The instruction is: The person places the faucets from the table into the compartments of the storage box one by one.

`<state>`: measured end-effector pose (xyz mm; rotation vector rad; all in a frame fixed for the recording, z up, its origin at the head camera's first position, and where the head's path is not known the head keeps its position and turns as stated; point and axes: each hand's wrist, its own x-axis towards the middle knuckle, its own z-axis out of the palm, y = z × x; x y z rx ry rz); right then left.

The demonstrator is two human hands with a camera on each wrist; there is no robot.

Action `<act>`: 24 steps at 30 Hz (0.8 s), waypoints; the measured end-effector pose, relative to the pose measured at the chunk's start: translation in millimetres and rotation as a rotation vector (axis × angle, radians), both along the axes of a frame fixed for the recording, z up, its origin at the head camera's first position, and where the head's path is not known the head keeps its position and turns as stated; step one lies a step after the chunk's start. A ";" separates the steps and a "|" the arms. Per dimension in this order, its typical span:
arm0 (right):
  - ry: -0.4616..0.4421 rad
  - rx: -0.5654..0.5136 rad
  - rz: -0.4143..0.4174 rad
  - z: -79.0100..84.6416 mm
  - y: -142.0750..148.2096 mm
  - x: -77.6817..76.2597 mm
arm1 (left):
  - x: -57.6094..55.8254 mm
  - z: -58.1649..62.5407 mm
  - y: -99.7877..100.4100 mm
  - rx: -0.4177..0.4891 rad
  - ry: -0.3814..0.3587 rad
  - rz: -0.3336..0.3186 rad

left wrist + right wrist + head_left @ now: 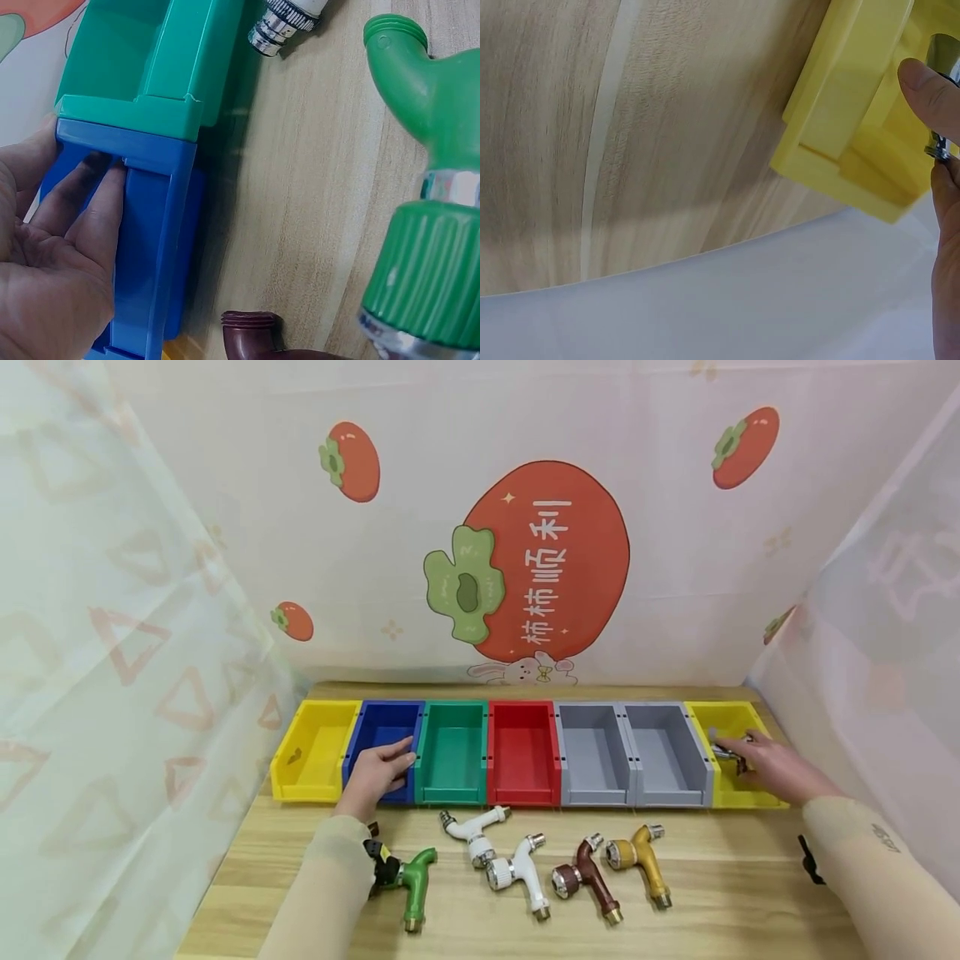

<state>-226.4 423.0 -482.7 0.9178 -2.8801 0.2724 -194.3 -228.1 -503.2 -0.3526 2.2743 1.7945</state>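
Observation:
My left hand (378, 774) reaches into the blue bin (142, 225). Its fairly straight fingers touch the inner wall beside the green bin (453, 752), and the thumb lies at the rim. At the far right, my right hand (776, 766) holds a silver metal faucet (723, 752) inside the yellow bin (847, 105). Thumb and fingers pinch it, with part of the faucet hidden by the hand. Closest to the left forearm lies a green faucet (416, 885); a dark red faucet (251, 334) shows beside it in the left wrist view.
A red bin (525, 752), two grey bins (660, 752) and another yellow bin (315, 756) complete the row. In front lie two white faucets (528, 872), a brown faucet (588, 877) and a golden-yellow faucet (645, 864) on the wooden table (720, 910). Printed cloth encloses the back and sides.

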 end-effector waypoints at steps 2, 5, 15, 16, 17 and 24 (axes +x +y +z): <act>-0.017 -0.002 -0.014 1.3 -0.8 0.3 | 0.0 -0.3 0.4 -0.002 0.005 -0.003; -0.035 -0.012 -0.019 0.9 -1.4 -0.7 | -0.5 -0.9 0.9 0.000 -0.001 0.005; 0.022 -0.036 0.015 -3.6 -6.8 -3.5 | -0.4 -1.6 0.2 -0.009 0.011 0.000; 0.010 -0.030 0.006 -3.7 -7.6 -3.5 | -0.4 -1.9 0.2 -0.011 0.012 -0.002; -0.010 -0.023 -0.006 -3.6 -8.4 -3.5 | -0.4 -2.0 0.1 -0.012 0.013 -0.002; -0.131 0.003 -0.090 -0.1 -9.6 -0.4 | -1.6 -2.0 -0.1 -0.014 0.012 -0.001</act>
